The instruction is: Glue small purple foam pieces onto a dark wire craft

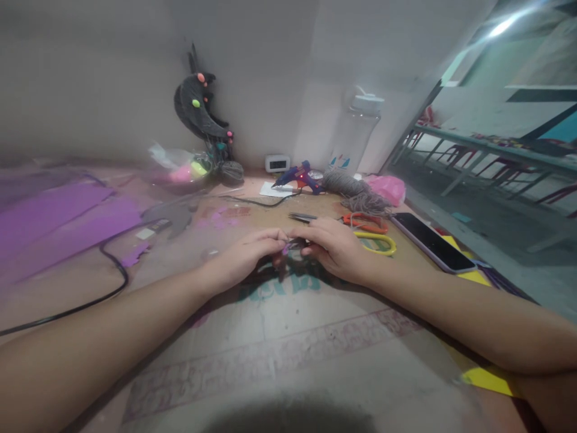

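Observation:
My left hand (246,255) and my right hand (338,246) meet over the middle of the table, fingertips almost touching. Both are closed in a pinch around something small; a bit of purple (285,248) shows between them, but blur and the fingers hide what it is. Just beyond my right hand lie orange-handled scissors (369,223), and yellow-handled scissors (383,243) sit partly behind that hand. Metal blade tips (301,217) poke out above its knuckles.
A blue glue gun (300,177) stands near the wall beside grey yarn (349,186), a small clock (277,163) and a clear bottle (354,138). A phone (433,242) lies right. Purple sheets (67,216) and a black cable (119,270) lie left. A dark crescent decoration (192,108) leans behind.

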The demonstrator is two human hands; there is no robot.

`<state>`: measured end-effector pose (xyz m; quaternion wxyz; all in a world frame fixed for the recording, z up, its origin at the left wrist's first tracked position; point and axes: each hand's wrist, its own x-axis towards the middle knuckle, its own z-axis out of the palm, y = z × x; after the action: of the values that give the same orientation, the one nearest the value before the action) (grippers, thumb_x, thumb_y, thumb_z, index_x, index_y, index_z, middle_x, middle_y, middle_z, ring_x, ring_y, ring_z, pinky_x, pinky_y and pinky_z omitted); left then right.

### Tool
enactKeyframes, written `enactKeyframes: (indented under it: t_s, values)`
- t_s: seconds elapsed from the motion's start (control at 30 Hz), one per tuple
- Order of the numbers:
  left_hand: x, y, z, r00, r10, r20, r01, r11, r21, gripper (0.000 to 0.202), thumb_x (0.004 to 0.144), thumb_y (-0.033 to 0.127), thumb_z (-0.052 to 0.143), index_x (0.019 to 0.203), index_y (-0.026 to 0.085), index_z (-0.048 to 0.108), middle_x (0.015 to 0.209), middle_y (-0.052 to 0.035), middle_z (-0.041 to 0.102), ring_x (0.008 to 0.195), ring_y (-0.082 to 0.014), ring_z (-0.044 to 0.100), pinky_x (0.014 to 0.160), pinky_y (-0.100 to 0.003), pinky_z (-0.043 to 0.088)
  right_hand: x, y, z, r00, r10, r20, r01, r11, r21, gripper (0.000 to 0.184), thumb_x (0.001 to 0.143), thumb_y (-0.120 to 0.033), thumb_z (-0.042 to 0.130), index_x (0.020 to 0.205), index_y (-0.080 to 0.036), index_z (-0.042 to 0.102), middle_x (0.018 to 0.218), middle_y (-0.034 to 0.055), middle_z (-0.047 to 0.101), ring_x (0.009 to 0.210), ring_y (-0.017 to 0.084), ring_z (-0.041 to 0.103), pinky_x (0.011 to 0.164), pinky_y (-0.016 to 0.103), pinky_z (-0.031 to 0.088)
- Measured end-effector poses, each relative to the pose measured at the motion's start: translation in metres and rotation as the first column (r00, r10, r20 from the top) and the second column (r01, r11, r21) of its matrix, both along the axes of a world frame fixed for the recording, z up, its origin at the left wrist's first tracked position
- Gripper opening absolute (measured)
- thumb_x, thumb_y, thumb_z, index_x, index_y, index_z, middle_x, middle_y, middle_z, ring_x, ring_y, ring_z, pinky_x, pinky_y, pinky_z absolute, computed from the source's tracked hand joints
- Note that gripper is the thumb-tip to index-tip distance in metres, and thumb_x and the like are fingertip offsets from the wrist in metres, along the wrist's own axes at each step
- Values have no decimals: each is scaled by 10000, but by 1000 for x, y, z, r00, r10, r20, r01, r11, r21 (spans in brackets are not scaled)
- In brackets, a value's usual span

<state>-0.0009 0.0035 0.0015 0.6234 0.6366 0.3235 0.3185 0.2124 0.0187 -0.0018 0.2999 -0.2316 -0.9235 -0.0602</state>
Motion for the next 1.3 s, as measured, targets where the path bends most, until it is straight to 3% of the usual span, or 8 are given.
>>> enactKeyframes:
  t_s: [0.67, 0.87, 1.07, 1.17, 1.3]
  values:
    - [-2, 2, -3, 1000, 4, -28, -2, 998, 63, 212, 853, 287, 492, 663, 195, 511, 659, 10, 514, 660, -156, 544, 676, -295, 452, -1, 0, 2, 1000, -3, 1, 3, 995, 102, 249, 979, -270, 423, 1107, -165, 609, 758, 45, 627, 706, 170, 525, 628, 281, 364]
    - [-1, 2, -4, 1000, -5, -1, 5, 1000, 18, 206, 846, 282, 498, 661, 194, 503, 634, 22, 502, 638, -151, 556, 672, -295, 451, -1, 0, 2, 1000, -24, 8, 23, 993, 117, 282, 989, -300, 395, 1080, -175, 631, 707, 34, 592, 677, 164, 513, 614, 278, 359]
    - [0, 4, -7, 998, 49, 30, -50, 998, 30, 191, 856, 249, 491, 676, 186, 508, 638, 31, 509, 635, -131, 554, 655, -268, 427, 1, -2, 1, 996, -32, -89, 26, 997, -68, 312, 972, -375, 425, 1142, -170, 587, 860, 73, 652, 765, 181, 571, 688, 297, 433]
    - [1, 1, -7, 990, 136, 23, -138, 988, 67, 190, 883, 267, 478, 708, 192, 495, 645, 41, 490, 637, -128, 563, 658, -267, 426, 1, -3, 0, 964, -125, -234, 80, 978, -191, 305, 968, -369, 432, 1181, -195, 562, 980, 76, 661, 824, 181, 595, 744, 308, 465]
    - [2, -3, -7, 977, 213, -34, -204, 965, 167, 227, 918, 314, 454, 723, 198, 465, 660, 45, 510, 664, -132, 582, 673, -269, 422, 2, 1, 0, 862, -292, -414, 151, 928, -342, 291, 975, -358, 409, 1169, -193, 549, 1086, 81, 640, 919, 186, 600, 825, 331, 473]
